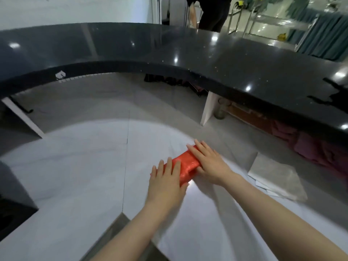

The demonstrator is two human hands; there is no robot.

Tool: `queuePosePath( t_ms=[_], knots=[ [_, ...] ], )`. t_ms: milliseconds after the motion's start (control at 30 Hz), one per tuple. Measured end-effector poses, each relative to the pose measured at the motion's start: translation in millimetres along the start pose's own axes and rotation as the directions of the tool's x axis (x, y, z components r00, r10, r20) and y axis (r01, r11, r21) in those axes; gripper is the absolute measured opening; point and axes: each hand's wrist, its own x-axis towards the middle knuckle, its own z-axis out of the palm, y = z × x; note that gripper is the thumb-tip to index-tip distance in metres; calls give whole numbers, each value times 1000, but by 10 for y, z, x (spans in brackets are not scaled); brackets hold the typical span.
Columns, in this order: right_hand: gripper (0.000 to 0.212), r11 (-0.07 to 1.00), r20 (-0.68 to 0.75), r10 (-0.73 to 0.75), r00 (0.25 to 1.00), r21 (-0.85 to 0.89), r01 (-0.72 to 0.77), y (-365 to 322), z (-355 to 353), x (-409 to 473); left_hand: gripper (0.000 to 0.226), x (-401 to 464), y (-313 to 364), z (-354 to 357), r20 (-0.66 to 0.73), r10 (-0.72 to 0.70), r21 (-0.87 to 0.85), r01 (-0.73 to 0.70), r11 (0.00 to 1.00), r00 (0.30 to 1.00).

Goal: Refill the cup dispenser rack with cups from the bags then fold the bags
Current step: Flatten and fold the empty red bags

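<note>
A red plastic bag (186, 163), folded into a narrow strip, lies flat on the white lower counter (84, 166). My left hand (166, 182) presses on its near end with straight fingers. My right hand (208, 162) lies flat across its far end, fingers straight and pointing away. Only the middle of the bag shows between the two hands. No cups or dispenser rack are in view.
A black raised counter top (188, 59) curves across the back. A folded silvery bag (276, 178) lies on the white counter to the right. A person in dark clothes (212, 14) stands beyond the black counter. Dark cloth and a jar sit under the right side.
</note>
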Motion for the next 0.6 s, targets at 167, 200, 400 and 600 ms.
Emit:
queuePosePath(
  t_ms=[167,200,400,600],
  knots=[
    [109,997,59,-83,995,10,82,159,237,-19,95,-34,-146,224,70,-16,-9,16,1000,997],
    [111,997,44,-81,996,7,80,163,257,-28,95,-20,-167,233,73,-11,-9,12,1000,997],
    [96,999,2,27,1000,30,-27,65,223,-174,83,22,-236,250,90,62,-21,-60,998,994],
    [75,980,-58,190,980,-56,-193,-97,224,-624,74,-28,-315,136,50,302,57,-304,951,952]
  ],
)
